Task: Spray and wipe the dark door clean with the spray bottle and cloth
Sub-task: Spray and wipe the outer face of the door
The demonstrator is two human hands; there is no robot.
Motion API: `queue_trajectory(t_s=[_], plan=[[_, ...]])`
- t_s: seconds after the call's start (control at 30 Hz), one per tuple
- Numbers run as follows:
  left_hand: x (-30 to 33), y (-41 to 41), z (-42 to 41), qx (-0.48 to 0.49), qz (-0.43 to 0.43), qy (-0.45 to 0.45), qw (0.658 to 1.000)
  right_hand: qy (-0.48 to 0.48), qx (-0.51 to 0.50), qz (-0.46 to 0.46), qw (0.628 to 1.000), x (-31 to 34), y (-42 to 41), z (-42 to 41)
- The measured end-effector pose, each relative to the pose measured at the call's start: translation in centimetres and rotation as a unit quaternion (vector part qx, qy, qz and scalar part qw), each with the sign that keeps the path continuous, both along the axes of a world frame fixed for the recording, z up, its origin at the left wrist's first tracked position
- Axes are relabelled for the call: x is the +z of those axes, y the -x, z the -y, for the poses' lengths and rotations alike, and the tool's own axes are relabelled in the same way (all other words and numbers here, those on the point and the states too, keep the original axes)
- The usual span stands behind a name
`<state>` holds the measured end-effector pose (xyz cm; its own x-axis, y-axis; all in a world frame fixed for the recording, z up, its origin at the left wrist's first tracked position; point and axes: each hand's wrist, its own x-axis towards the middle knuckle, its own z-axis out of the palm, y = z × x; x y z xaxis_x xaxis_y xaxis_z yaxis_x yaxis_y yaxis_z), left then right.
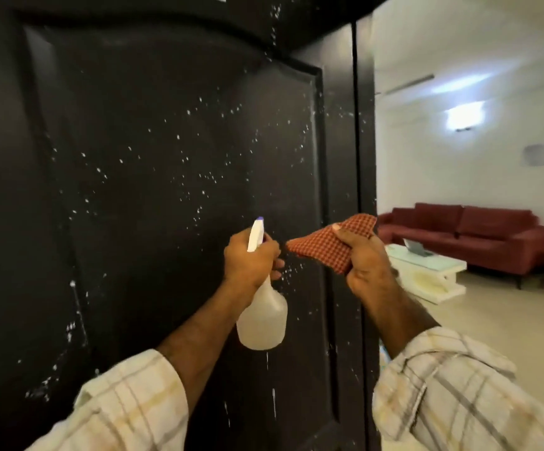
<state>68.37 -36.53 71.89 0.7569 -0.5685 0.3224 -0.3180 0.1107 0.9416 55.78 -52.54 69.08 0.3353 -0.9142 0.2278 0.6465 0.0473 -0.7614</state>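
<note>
The dark door (153, 177) fills the left and middle of the view, its raised panel dotted with white specks and a few drip streaks low down. My left hand (251, 260) grips the neck of a translucent white spray bottle (262, 317), whose nozzle points up at the door. Just right of it, my right hand (363, 255) holds a folded red checked cloth (332, 240), raised near the door's right edge. The cloth is not touching the door.
The door's right edge (361, 157) stands open onto a bright room. In that room a red sofa (478, 236) lines the far wall, with a white low table (426, 271) in front of it. A wall light (464, 117) glows above.
</note>
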Motion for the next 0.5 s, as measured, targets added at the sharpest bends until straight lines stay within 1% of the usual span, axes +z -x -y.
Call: queue_trajectory(t_s=[0.1,0.13,0.2,0.3,0.4,0.5], plan=[[6.8,-0.3,2.7,0.020,-0.007,0.042,0.999,0.065,0.002,0.025,0.998,6.9,-1.7,3.6],[9.5,-0.1,4.0,0.038,0.004,0.055,0.998,0.092,0.010,0.031,0.995,9.7,-1.9,5.2],[13.8,0.4,5.2,0.062,0.025,0.049,0.997,0.134,0.003,0.031,0.990,13.7,-2.2,7.2],[19.9,1.6,6.9,0.067,0.033,0.080,0.994,0.206,0.001,0.038,0.978,19.8,-2.3,10.3],[24.2,2.8,7.5,0.051,0.052,0.114,0.991,0.252,-0.023,0.047,0.966,24.7,-2.4,12.7],[26.8,4.6,8.1,0.069,0.102,0.103,0.987,0.306,-0.076,0.044,0.948,27.4,-2.3,14.3]])
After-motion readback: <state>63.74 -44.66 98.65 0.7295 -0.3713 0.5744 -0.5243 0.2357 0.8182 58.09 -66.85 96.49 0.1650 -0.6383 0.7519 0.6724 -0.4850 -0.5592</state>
